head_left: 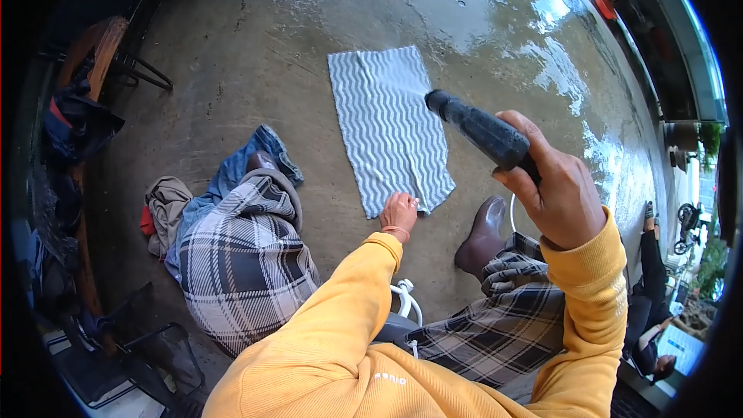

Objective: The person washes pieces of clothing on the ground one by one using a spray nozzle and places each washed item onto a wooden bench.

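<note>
Right hand (569, 193) raised at right of view, forearm in yellow sweatshirt sleeve bent upward from the lower right, wrist angled so the knuckles face the camera. It grips a black cylindrical spray nozzle (484, 130), fingers curled round the rear end, thumb along its lower side; nozzle tilted, tip aimed up-left, fine spray leaving it over the cloth. Left arm reaches forward from bottom centre, sleeve ending at an orange wristband (395, 232); left hand (400, 208) is low, back of hand up, fingers bunched narrow at the near edge of a white and grey-blue wavy-striped cloth (387, 120); can't tell whether it pinches the fabric or just presses it. Cloth lies spread flat on the wet grey concrete floor (302, 54), ahead of the person, between the legs. Brown rubber boot (484, 236) just right of the cloth's near end; crumpled blue denim (232, 170) on the floor to the left, beside the plaid-covered leg (240, 255).
</note>
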`<state>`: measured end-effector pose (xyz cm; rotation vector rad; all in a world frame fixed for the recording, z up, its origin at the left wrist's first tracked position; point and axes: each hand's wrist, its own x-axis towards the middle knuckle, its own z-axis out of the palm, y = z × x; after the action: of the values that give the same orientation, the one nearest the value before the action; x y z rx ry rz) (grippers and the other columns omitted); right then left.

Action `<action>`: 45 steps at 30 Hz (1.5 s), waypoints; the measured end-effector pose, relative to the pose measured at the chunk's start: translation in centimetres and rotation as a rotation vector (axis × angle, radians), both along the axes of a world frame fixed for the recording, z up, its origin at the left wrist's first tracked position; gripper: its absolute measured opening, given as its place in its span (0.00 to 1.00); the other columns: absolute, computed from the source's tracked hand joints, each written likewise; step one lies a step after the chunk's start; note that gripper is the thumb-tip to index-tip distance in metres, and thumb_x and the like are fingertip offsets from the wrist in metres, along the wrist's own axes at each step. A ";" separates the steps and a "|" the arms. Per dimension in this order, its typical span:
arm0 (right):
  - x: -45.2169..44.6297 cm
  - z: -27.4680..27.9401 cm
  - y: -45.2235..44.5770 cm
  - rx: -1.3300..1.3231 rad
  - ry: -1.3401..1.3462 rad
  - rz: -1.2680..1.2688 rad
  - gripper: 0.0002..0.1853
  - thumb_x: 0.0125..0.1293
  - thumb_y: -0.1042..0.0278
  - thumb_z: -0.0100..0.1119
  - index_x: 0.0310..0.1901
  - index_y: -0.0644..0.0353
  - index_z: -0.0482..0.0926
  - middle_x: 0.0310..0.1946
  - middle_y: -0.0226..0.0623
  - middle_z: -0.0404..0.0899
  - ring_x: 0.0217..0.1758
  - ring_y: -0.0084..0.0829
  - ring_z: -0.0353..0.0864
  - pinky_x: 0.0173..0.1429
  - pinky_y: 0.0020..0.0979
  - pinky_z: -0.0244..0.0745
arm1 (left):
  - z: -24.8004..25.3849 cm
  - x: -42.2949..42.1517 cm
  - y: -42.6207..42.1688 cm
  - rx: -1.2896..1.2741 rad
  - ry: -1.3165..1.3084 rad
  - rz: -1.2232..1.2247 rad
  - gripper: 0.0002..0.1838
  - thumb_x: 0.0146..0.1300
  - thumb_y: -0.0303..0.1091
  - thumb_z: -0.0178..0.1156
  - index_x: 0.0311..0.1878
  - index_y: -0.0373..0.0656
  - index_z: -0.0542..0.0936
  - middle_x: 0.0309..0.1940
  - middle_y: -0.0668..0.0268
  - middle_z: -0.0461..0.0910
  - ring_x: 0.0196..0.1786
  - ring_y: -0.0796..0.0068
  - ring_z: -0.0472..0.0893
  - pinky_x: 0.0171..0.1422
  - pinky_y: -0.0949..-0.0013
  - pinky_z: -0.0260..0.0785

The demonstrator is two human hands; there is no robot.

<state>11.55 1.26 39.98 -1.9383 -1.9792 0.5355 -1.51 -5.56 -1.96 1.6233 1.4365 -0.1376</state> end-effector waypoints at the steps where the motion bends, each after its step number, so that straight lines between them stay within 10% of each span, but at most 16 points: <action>1: -0.1 0.7 -0.2 -0.152 -0.023 0.028 0.24 0.66 0.55 0.63 0.60 0.51 0.69 0.31 0.47 0.82 0.33 0.52 0.83 0.37 0.43 0.77 | -0.3 -0.7 0.4 0.148 -0.086 -0.017 0.28 0.57 0.47 0.68 0.62 0.55 0.76 0.65 0.60 0.72 0.68 0.61 0.70 0.68 0.49 0.63; 2: -0.1 0.9 -0.4 -0.301 -0.048 0.056 0.24 0.66 0.55 0.63 0.60 0.51 0.69 0.31 0.48 0.82 0.33 0.52 0.84 0.37 0.43 0.77 | -0.6 -1.0 0.7 0.147 -0.082 -0.012 0.28 0.57 0.47 0.68 0.62 0.55 0.76 0.65 0.60 0.72 0.68 0.61 0.70 0.68 0.49 0.63; 4: -0.4 0.7 -0.7 -0.371 -0.062 0.088 0.24 0.66 0.54 0.62 0.59 0.51 0.69 0.31 0.48 0.82 0.33 0.52 0.83 0.36 0.44 0.77 | -0.1 -1.5 1.1 0.282 0.160 -0.148 0.40 0.58 0.50 0.67 0.74 0.67 0.62 0.80 0.60 0.42 0.81 0.55 0.43 0.77 0.39 0.44; 12: -1.5 -0.2 0.4 -0.289 -0.009 0.140 0.26 0.66 0.52 0.62 0.61 0.52 0.68 0.34 0.47 0.83 0.34 0.51 0.83 0.37 0.45 0.77 | 2.4 -1.0 -0.8 0.086 0.268 -0.359 0.54 0.56 0.57 0.68 0.79 0.71 0.44 0.80 0.57 0.26 0.81 0.47 0.27 0.74 0.27 0.40; 25: -1.9 1.5 -0.4 -0.211 0.024 0.110 0.27 0.63 0.58 0.65 0.62 0.52 0.68 0.35 0.46 0.83 0.36 0.52 0.83 0.37 0.42 0.77 | 0.4 -1.6 -1.4 0.150 0.302 -0.411 0.51 0.57 0.44 0.69 0.78 0.72 0.48 0.81 0.59 0.28 0.82 0.50 0.32 0.76 0.33 0.43; 30: -1.9 1.0 -0.6 -0.431 -0.042 0.227 0.27 0.65 0.56 0.64 0.62 0.53 0.68 0.33 0.46 0.83 0.34 0.50 0.84 0.37 0.42 0.76 | -0.1 -1.9 -1.1 0.177 0.329 -0.430 0.37 0.70 0.24 0.43 0.75 0.80 0.54 0.81 0.67 0.38 0.81 0.57 0.43 0.73 0.35 0.51; 37: -1.1 1.9 -0.5 -0.197 0.077 0.073 0.26 0.64 0.60 0.66 0.60 0.52 0.68 0.31 0.46 0.82 0.33 0.51 0.83 0.36 0.43 0.76 | -1.4 -2.4 -0.9 0.350 0.239 -0.337 0.34 0.64 0.32 0.58 0.70 0.81 0.65 0.78 0.65 0.50 0.77 0.57 0.55 0.66 0.45 0.61; 45: 1.6 0.9 0.0 -0.452 -0.149 -0.001 0.22 0.67 0.55 0.62 0.59 0.53 0.72 0.27 0.47 0.81 0.31 0.51 0.83 0.35 0.43 0.75 | -2.9 -2.6 0.3 0.546 0.114 -0.239 0.26 0.65 0.28 0.50 0.57 0.77 0.80 0.62 0.67 0.70 0.56 0.62 0.71 0.55 0.59 0.71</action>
<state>13.19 1.22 40.91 -2.2986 -2.0822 0.9304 -4.06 -5.26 -4.82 2.2646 1.4371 0.0326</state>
